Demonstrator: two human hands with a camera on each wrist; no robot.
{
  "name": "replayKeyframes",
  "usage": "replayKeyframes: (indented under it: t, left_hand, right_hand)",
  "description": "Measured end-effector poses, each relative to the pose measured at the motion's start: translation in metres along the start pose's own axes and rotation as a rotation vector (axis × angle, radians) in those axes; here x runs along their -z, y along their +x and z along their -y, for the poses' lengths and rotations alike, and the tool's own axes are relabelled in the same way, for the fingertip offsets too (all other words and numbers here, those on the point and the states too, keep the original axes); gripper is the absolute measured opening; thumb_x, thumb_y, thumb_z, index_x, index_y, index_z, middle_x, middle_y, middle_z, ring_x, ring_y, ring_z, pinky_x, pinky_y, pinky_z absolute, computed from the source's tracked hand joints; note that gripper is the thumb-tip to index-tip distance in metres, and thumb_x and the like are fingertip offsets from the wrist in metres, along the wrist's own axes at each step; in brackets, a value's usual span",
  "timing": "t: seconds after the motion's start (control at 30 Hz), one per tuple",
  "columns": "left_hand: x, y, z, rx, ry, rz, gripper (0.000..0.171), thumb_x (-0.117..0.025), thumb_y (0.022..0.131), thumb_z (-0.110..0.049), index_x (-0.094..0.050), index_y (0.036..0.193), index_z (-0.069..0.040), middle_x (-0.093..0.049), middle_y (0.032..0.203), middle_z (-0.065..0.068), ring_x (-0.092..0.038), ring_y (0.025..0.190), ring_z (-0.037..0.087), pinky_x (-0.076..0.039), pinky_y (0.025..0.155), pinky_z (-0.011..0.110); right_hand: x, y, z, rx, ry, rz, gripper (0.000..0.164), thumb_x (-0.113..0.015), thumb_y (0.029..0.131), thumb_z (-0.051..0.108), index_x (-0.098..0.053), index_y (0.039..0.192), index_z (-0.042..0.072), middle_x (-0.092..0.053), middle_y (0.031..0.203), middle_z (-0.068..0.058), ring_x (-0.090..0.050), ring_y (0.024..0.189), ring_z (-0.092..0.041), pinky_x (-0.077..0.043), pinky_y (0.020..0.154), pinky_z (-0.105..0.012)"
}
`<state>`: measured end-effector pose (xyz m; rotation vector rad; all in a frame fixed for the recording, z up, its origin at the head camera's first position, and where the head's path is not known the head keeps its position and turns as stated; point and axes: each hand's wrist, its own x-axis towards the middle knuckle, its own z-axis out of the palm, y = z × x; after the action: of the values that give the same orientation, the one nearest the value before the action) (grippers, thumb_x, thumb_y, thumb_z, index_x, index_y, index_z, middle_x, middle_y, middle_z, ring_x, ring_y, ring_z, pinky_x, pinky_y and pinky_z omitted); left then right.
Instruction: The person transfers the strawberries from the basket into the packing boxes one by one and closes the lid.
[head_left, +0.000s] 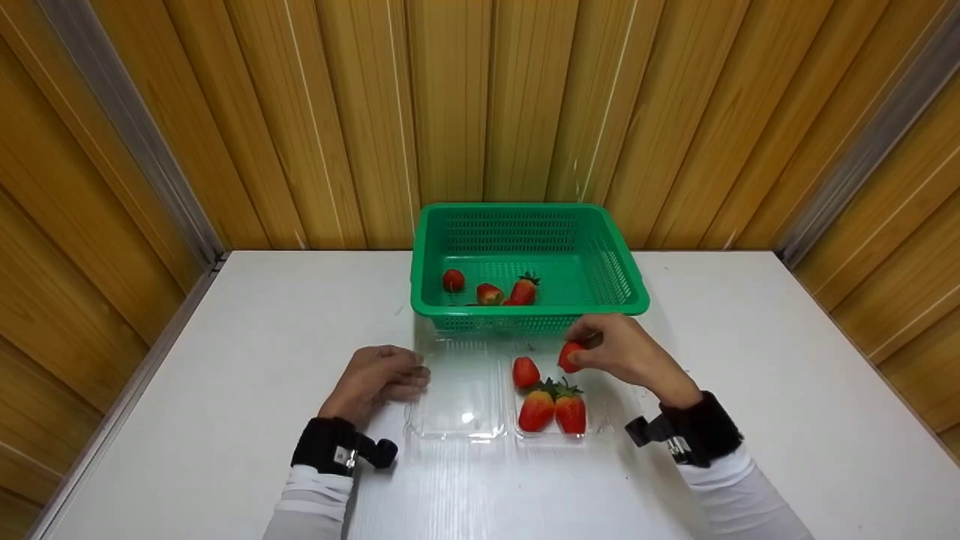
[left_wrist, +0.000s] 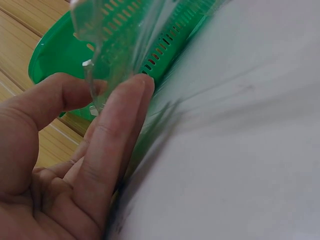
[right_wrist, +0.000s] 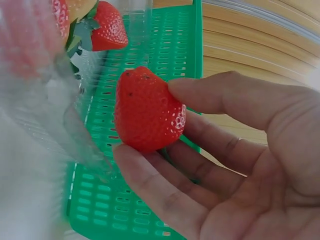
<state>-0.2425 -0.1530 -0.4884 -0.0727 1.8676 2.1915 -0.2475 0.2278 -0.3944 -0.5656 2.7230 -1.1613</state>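
Between the thumb and fingers of my right hand (head_left: 630, 358) is a red strawberry (right_wrist: 147, 112), held just over the back right of a clear plastic clamshell box (head_left: 457, 433). Three strawberries lie in the box's right half: one red (head_left: 526, 373) behind, two larger ones with green leaves (head_left: 537, 412) in front. The left half of the box lies flat and holds nothing. At its left edge, my left hand (head_left: 377, 377) pinches the thin plastic rim (left_wrist: 92, 75) between thumb and fingers.
Right behind the box stands a green slotted basket (head_left: 529, 310) with several strawberries (head_left: 523, 290) near its front left. Both are on a white table (head_left: 187, 397). Wood-patterned panels (head_left: 450, 97) close off the back and sides.
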Motion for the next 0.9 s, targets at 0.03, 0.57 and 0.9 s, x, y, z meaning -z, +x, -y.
replayKeyframes:
  t: [0.03, 0.57, 0.9]
  left_hand:
    - [0.000, 0.000, 0.000, 0.002, 0.002, -0.003, 0.029, -0.076, 0.096, -0.007, -0.066, 0.115, 0.013, -0.075, 0.101, 0.024, -0.077, 0.089, 0.028, -0.067, 0.079, 0.034]
    - [0.000, -0.001, 0.000, 0.001, 0.000, -0.017, 0.027, -0.075, 0.096, -0.005, -0.067, 0.115, 0.012, -0.075, 0.102, 0.025, -0.078, 0.088, 0.029, -0.067, 0.079, 0.036]
    - [-0.001, -0.002, -0.002, 0.006, 0.013, -0.023, 0.027, -0.076, 0.095, -0.007, -0.068, 0.113, 0.011, -0.076, 0.101, 0.024, -0.077, 0.088, 0.028, -0.067, 0.077, 0.034]
  right_hand:
    - [-0.001, 0.000, 0.000, -0.002, -0.001, 0.004, 0.023, -0.080, 0.093, 0.004, -0.074, 0.113, -0.004, -0.074, 0.104, -0.009, -0.071, 0.096, -0.027, -0.064, 0.085, -0.042]
    - [-0.010, 0.001, 0.002, 0.014, -0.045, 0.061, 0.023, -0.077, 0.090, -0.002, -0.073, 0.113, -0.006, -0.074, 0.102, -0.010, -0.070, 0.095, -0.028, -0.065, 0.086, -0.044]
    - [-0.016, 0.000, 0.004, 0.065, -0.116, 0.059, 0.023, -0.074, 0.087, -0.006, -0.075, 0.110, -0.006, -0.074, 0.100, -0.010, -0.070, 0.094, -0.028, -0.064, 0.087, -0.047]
